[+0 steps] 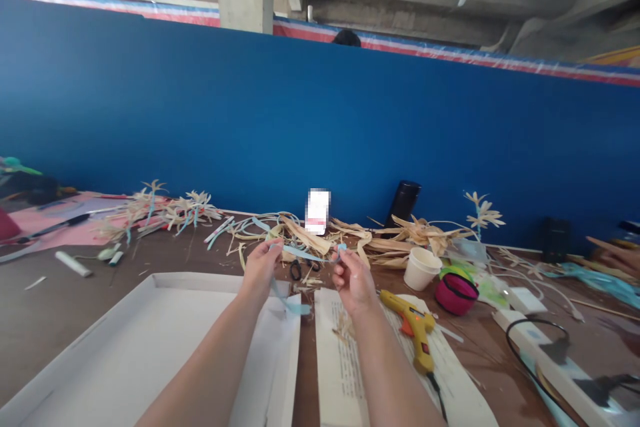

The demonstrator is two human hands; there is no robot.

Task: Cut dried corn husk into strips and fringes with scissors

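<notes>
A light blue ribbon (305, 253) stretches between my two hands above the table. My left hand (261, 267) pinches it, and a loose tail hangs below that hand over the white tray (165, 280). At the other end, my right hand (353, 280) grips the ribbon where it gathers into a small blue bunch at the fingertips. Black-handled scissors (296, 271) lie behind the ribbon among dry straw-coloured husks (300, 232). A yellow glue gun (413, 327) rests on printed paper (333, 360), to the right of my right forearm.
A paper cup (423, 268), a magenta round pouch (456, 293) and a power strip (550, 360) with cables stand at the right. Husk flowers (187, 210) lie at the back left. A phone (317, 210) leans near the blue partition (280, 127). Another person's hand (613, 255) shows far right.
</notes>
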